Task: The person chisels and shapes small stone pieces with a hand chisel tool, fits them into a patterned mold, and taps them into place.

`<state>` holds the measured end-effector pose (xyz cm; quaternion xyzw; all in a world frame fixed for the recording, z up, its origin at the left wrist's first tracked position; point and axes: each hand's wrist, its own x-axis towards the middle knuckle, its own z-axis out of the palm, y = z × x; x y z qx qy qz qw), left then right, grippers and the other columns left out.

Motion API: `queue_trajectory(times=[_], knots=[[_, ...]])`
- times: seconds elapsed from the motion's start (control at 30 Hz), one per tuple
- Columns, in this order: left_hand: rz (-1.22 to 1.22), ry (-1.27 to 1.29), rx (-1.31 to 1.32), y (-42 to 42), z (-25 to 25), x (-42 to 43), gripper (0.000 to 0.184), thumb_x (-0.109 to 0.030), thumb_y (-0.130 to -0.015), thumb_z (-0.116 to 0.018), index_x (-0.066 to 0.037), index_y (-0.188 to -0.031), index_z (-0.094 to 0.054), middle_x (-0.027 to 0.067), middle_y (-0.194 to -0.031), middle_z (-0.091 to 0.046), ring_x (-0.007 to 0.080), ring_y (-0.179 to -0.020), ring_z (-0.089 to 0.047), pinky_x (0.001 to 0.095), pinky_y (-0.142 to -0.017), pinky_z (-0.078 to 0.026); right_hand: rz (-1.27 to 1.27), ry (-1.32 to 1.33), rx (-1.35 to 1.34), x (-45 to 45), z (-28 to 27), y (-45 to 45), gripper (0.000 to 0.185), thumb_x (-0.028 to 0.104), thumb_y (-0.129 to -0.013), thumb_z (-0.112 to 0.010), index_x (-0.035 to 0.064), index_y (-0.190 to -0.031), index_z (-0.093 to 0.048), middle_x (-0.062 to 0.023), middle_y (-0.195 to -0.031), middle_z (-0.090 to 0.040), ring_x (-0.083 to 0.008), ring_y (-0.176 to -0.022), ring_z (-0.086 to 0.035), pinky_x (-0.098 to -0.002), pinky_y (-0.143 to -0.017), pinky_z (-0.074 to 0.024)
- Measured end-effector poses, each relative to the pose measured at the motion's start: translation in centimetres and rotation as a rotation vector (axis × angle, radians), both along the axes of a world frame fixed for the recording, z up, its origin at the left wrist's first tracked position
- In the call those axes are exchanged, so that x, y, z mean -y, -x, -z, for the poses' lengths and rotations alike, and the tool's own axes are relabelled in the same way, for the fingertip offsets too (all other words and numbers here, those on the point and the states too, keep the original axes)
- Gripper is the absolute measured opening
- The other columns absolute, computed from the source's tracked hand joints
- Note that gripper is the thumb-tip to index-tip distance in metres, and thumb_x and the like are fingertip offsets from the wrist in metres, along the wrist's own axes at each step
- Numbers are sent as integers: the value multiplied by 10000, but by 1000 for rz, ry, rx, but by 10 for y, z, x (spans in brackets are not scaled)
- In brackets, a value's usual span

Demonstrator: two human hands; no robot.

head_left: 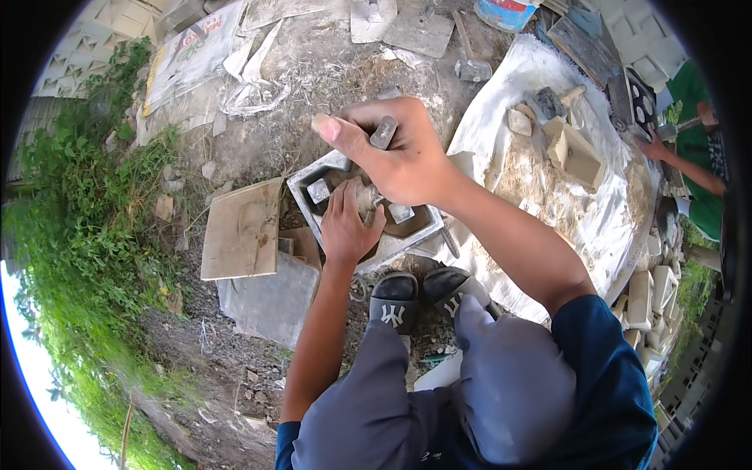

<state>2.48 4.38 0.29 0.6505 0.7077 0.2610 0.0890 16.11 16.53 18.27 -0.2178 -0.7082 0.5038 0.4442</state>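
Observation:
My right hand (403, 149) is closed in a fist around a grey tool handle (384, 132). Its blunt end sticks out past my fingers, and the lower part is hidden. Just below is a metal mould (413, 239) with an angular rim and blocky inserts, standing on the ground before my feet. My left hand (350, 231) reaches into it, fingers stretched out and thumb apart, touching a greyish sandy mass (366, 200) near the middle. What lies under its fingertips is partly covered.
Wooden boards (243, 231) and a grey slab (270, 301) lie left of the mould. A white sheet (533, 70) on the right bears sandy mix and a hollow cast block (574, 155). A hammer (472, 69) lies behind. Another person in green (689, 157) works at far right.

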Motion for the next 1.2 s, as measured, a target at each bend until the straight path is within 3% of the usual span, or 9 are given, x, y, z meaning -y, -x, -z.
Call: queue_trajectory(times=[0.03,0.3,0.47,0.57,0.73,0.8,0.93,1.07,1.2], knots=[[-11,-1,4,0,1,0,641,-299,-812,-768,-10,-1339,-547,195,-1303,-619,378,-1205,-608,463,-988,-528,18,7,-50,3,11,6,501,314,-1020,-682,-42,-694,-550,-9,-568,-361,-83,-600,-341,-311,-519,-319],[1,-44,-11,0,-1,0,639,-300,-810,-769,-13,-1338,-550,198,-1291,-620,383,-1194,-611,460,-982,-531,72,165,-125,3,9,0,527,316,-1028,-670,4,-625,-532,62,-564,-376,-57,-554,-317,-293,-491,-254],[1,-49,-4,-1,-1,2,640,-297,-807,-770,-21,-1341,-553,197,-1293,-621,378,-1193,-613,458,-983,-531,243,458,-48,4,3,9,519,311,-1030,-666,-7,-640,-541,64,-571,-383,-53,-555,-316,-287,-491,-258],[-27,-16,-26,-2,-2,1,638,-294,-806,-768,-20,-1341,-554,197,-1293,-621,378,-1196,-611,458,-986,-530,198,110,-156,6,21,12,515,350,-1021,-676,-30,-690,-572,51,-595,-391,-54,-616,-345,-289,-532,-287],[-1,-9,-16,0,1,0,637,-298,-811,-762,-12,-1339,-553,202,-1296,-621,385,-1194,-611,461,-988,-528,150,282,-27,6,8,13,499,348,-1014,-686,-51,-723,-613,8,-574,-440,-58,-622,-395,-287,-552,-335],[5,-62,-18,1,2,-3,638,-302,-811,-761,-11,-1340,-553,203,-1300,-620,385,-1197,-609,461,-992,-525,167,-40,-150,5,15,13,517,356,-1010,-691,-56,-708,-610,16,-556,-429,-50,-596,-398,-284,-535,-333],[-10,-45,-50,-3,-3,1,638,-298,-809,-761,-11,-1340,-553,200,-1303,-619,377,-1204,-608,461,-995,-524,167,292,102,-6,8,11,469,386,-1004,-675,-53,-845,-714,-51,-575,-516,-83,-612,-426,-327,-536,-403],[-6,-12,-32,0,0,0,638,-300,-810,-761,-14,-1341,-553,195,-1300,-620,375,-1199,-612,462,-987,-527,157,-16,-119,5,17,11,456,366,-1013,-660,-37,-802,-690,-65,-541,-435,-101,-585,-377,-329,-507,-383],[-10,-48,-25,-1,-4,-5,640,-297,-809,-761,-16,-1344,-552,192,-1295,-622,375,-1194,-615,460,-981,-531,227,148,-21,-2,10,18,471,340,-1027,-641,-31,-738,-630,-68,-554,-428,-107,-589,-364,-340,-512,-378]])
